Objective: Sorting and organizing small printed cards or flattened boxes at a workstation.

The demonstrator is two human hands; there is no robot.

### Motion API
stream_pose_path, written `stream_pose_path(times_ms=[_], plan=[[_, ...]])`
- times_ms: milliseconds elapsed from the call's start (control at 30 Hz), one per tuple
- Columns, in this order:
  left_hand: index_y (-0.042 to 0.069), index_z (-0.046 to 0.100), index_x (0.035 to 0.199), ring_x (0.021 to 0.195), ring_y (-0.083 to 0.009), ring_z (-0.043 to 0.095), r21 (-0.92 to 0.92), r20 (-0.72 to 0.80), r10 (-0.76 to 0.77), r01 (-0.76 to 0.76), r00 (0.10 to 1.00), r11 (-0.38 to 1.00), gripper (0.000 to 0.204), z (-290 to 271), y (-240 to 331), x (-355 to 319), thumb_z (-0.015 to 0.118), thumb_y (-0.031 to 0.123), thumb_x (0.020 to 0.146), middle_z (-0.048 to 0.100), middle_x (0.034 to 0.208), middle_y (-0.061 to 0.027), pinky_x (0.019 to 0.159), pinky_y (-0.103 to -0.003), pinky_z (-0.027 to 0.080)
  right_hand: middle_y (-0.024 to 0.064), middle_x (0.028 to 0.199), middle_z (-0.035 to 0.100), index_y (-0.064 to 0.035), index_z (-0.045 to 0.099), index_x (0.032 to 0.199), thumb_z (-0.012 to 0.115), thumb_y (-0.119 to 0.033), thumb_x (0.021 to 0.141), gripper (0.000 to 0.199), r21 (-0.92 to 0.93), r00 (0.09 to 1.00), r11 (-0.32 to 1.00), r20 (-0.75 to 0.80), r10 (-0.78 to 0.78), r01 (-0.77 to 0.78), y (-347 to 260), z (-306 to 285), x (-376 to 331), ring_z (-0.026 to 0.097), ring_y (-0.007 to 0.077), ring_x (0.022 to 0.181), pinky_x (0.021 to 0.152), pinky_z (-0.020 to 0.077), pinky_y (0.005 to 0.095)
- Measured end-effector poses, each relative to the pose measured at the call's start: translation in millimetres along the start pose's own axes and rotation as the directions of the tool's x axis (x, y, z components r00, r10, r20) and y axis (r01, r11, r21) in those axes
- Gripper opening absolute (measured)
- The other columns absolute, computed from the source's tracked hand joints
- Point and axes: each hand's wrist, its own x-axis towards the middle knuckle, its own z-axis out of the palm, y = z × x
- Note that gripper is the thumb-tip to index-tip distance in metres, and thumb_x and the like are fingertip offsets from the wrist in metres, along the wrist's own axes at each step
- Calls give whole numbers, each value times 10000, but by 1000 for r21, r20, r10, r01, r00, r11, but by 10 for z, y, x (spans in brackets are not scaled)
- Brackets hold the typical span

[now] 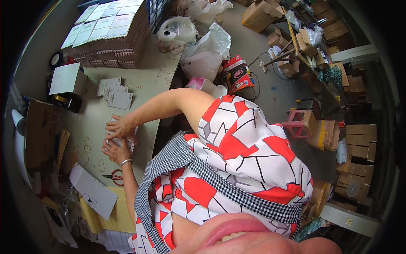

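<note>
Both hands, left [115, 151] and right [120, 126], pressed together on a white card [122, 134] on the tabletop [139, 84]; folding apparently underway, firm creasing needed.

thing: small flat white cardboard piece with printed pattern [122, 134] | state: mostly covered by two hands, perhaps being folded | pose: lying flat | place: on pale tabletop, near its front edge, well apart from three similar cards

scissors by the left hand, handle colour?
Red handles on the scissors, lying on the table near the left hand; head view.
</note>
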Motion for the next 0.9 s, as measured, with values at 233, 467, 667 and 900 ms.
stream_pose_path(times_ms=[233,467,667,900], plan=[[164,398,1402,1288,-365,306,18,28,-35,35,999,999,721,-33,68,-96,596,547,824,390,1388,-93,1006,-515,371,135,1373,372,-218,234,1454,861,-558,386,1285,44,999,998,-40,-31,33,-9,140,-10,337,392,1289,975,270,703],[228,381,1415,1284,-374,310,28,-35,-5,6,999,1000,746,17,-349,-123,647,513,779,379,1387,-49,969,-545,402,156,1444,322,-240,182,1488,867,-571,355,1364,27,991,998,-122,-52,56,-139,391,293,308,393,1339,964,270,706],[201,504,1290,1299,-328,314,61,13,-20,19,1000,998,672,8,-623,-107,668,535,730,404,1377,-15,921,-533,449,142,1460,291,-254,183,1493,874,-536,394,1328,86,993,996,-116,26,-16,-311,427,417,279,382,1359,969,245,706],[330,404,1401,1320,-345,268,47,37,67,-68,997,997,770,-194,-1007,-189,624,634,729,389,1405,-29,918,-530,428,233,1403,356,-87,218,1468,792,-607,601,1163,421,703,838,-475,529,-346,-607,553,603,334,389,1322,1030,323,522]])
